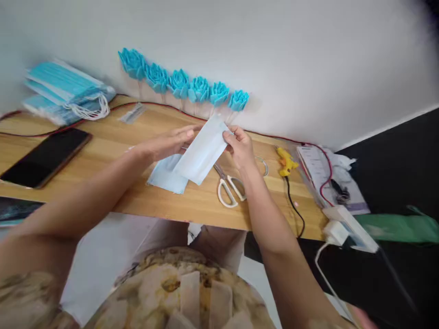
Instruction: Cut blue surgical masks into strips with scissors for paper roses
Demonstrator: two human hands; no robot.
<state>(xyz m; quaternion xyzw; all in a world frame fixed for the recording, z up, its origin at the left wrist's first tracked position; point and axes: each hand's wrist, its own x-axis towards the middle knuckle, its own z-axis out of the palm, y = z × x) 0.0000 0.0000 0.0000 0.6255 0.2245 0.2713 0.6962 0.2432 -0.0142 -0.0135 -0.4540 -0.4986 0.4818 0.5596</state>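
Sheet (200, 155), one of two, is in right hand (242, 146); flowers (179, 83) number six.

1. Scissors (224, 177): tips hidden behind the held blue sheet (203, 151).
2. Left of the scissors: left fingers (187, 135), partly behind that sheet.
3. Right of the scissors: ring (266, 165), partly covered by right wrist (247, 169).
4. Far right of the scissors: green item (398, 227), blurred.

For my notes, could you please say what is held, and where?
The right grip holds a blue sheet by its upper right corner; left grip is unclear.
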